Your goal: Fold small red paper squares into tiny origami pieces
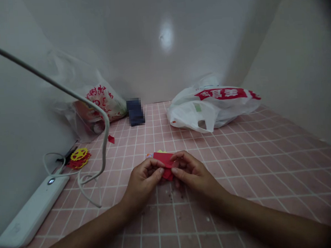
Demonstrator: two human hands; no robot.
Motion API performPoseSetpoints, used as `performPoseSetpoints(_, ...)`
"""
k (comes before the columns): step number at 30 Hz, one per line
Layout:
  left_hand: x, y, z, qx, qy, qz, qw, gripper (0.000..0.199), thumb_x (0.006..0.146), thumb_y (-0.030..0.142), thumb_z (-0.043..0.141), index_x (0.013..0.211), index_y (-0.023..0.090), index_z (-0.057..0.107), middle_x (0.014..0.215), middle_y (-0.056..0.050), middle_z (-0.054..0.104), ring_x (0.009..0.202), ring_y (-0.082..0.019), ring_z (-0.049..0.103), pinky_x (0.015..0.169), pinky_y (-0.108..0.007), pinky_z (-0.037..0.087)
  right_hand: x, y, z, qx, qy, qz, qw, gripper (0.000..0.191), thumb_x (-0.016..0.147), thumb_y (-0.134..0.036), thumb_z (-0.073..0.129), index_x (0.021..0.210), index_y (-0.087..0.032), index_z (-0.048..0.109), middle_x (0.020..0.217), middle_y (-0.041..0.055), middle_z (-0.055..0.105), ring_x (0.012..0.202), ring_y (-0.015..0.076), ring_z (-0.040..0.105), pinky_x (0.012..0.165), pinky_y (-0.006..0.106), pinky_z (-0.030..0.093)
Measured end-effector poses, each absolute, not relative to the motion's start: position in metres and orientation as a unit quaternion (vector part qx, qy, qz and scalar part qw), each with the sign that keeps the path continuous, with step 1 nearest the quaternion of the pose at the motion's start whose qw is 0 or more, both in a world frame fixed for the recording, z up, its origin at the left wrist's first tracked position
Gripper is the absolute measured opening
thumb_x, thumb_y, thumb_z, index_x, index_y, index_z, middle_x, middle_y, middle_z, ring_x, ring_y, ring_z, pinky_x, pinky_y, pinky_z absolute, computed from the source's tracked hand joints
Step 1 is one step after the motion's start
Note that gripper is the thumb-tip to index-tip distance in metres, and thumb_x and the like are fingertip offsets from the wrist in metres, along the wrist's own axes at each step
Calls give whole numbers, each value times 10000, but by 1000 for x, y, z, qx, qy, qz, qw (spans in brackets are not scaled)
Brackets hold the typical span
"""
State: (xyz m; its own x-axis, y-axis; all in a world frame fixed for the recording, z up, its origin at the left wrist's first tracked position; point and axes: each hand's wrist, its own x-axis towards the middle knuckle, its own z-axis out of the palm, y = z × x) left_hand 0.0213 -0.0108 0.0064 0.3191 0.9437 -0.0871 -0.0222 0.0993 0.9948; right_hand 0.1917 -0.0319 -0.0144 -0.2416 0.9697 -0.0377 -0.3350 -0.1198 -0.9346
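Observation:
A folded piece of red paper (162, 158) is held between my two hands over the middle of the tiled surface. My left hand (146, 176) pinches its left side with thumb and index finger. On the right side, my right hand (190, 170) has thumb and fingers closed on the same paper. A red flap hangs below the fingertips, and part of the paper is hidden behind them. Just behind it, a bit of something yellow and a small multicoloured piece (149, 155) peek out; what they are I cannot make out.
Pink square tiles (231, 209) cover the surface. Plastic bags, a left one (109, 101) and a right one (192, 115), lie at the back. Yellow and red cut-outs (80, 155), a white power bank-like device (34, 210), a looping cable (106, 134) and a red scrap (111, 139) are leftward.

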Motion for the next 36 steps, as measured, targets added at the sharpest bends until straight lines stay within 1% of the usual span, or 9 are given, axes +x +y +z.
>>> performPoseSetpoints(2, 21, -10, 5, 561, 432, 387, 591, 95, 782, 228, 667, 819, 148, 633, 695, 13, 616, 631, -106, 561, 593, -216, 438, 192, -32, -15, -378, -458, 639, 489, 129, 824, -237, 664, 895, -201, 562, 679, -41, 607, 512, 75, 541, 459, 183, 403)
performPoseSetpoints(5, 21, -10, 5, 579, 435, 381, 574, 86, 773, 217, 652, 827, 153, 631, 733, 3, 621, 670, -122, 572, 623, -234, 444, 193, -33, -16, -403, -468, 633, 466, 103, 858, -252, 610, 801, -191, 550, 560, -46, 567, 463, 83, 513, 435, 190, 380)
performPoseSetpoints(7, 21, -11, 5, 578, 433, 378, 579, 100, 769, 225, 648, 834, 153, 624, 731, 5, 615, 664, -121, 566, 624, -237, 440, 192, -33, -16, -408, -461, 638, 463, 103, 862, -266, 594, 809, -197, 539, 519, -50, 559, 434, 92, 503, 415, 195, 371)
performPoseSetpoints(11, 21, -11, 6, 564, 429, 376, 597, 111, 763, 232, 649, 829, 155, 607, 698, 18, 593, 633, -112, 548, 609, -231, 423, 191, -33, -12, -404, -449, 645, 468, 96, 828, -261, 606, 841, -198, 534, 514, -54, 572, 417, 92, 496, 407, 197, 370)
performPoseSetpoints(19, 20, -10, 8, 554, 427, 384, 602, 71, 743, 214, 649, 768, 157, 616, 671, 25, 590, 602, -100, 530, 580, -214, 414, 193, -33, -7, -386, -425, 672, 467, 87, 779, -248, 630, 816, -172, 608, 504, -44, 584, 445, 90, 509, 463, 209, 383)
performPoseSetpoints(24, 18, -12, 12, 582, 431, 360, 588, 55, 771, 201, 622, 795, 156, 642, 704, 12, 615, 644, -113, 554, 618, -224, 432, 193, -33, -6, -394, -413, 690, 444, 123, 773, -279, 611, 813, -164, 631, 481, -40, 582, 422, 94, 492, 458, 222, 371)
performPoseSetpoints(29, 20, -14, 9, 600, 393, 379, 585, 133, 800, 235, 672, 909, 185, 614, 842, -5, 649, 777, -141, 617, 710, -249, 483, 193, -33, -3, -423, -430, 645, 470, 113, 782, -275, 610, 802, -166, 630, 517, -44, 574, 471, 97, 504, 492, 227, 377)
performPoseSetpoints(33, 23, -16, 9, 619, 406, 382, 552, 109, 789, 228, 694, 827, 170, 611, 801, -15, 663, 749, -148, 632, 701, -259, 489, 194, -33, -4, -419, -471, 598, 494, 103, 806, -265, 605, 828, -170, 638, 580, -35, 589, 544, 103, 533, 561, 244, 405)
performPoseSetpoints(36, 23, -16, 11, 631, 424, 377, 529, 83, 795, 226, 670, 775, 162, 622, 763, -17, 655, 725, -148, 620, 683, -261, 485, 195, -33, -3, -415, -479, 594, 495, 80, 803, -251, 615, 834, -178, 627, 590, -32, 592, 560, 111, 545, 573, 253, 416)
